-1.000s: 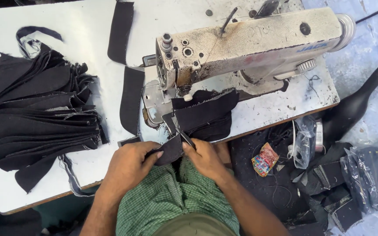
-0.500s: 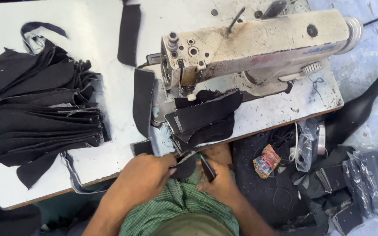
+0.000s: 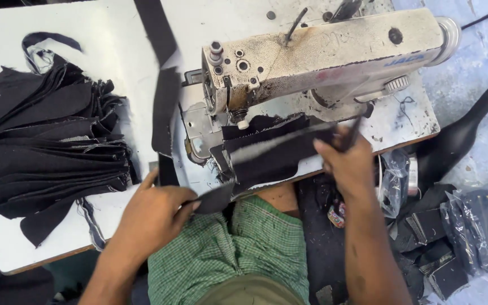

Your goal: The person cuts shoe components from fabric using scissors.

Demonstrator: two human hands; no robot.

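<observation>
My left hand (image 3: 152,214) pinches one end of a long black fabric strip (image 3: 266,148) near the table's front edge. My right hand (image 3: 345,164) holds the strip's other end together with a pair of small dark scissors (image 3: 352,133), so the strip is stretched across the black fabric pieces (image 3: 269,164) lying on the bed of the worn cream sewing machine (image 3: 323,53). The machine's needle area (image 3: 239,118) sits just above the fabric.
A big pile of black cut pieces (image 3: 52,152) covers the left of the white table (image 3: 24,45). A black strip (image 3: 162,85) hangs beside the machine. Plastic bags (image 3: 475,226) and dark scraps lie on the floor at right.
My hands were close together at the table's front edge with the scissors. They have moved apart, the right hand going up and right, pulling the strip taut.
</observation>
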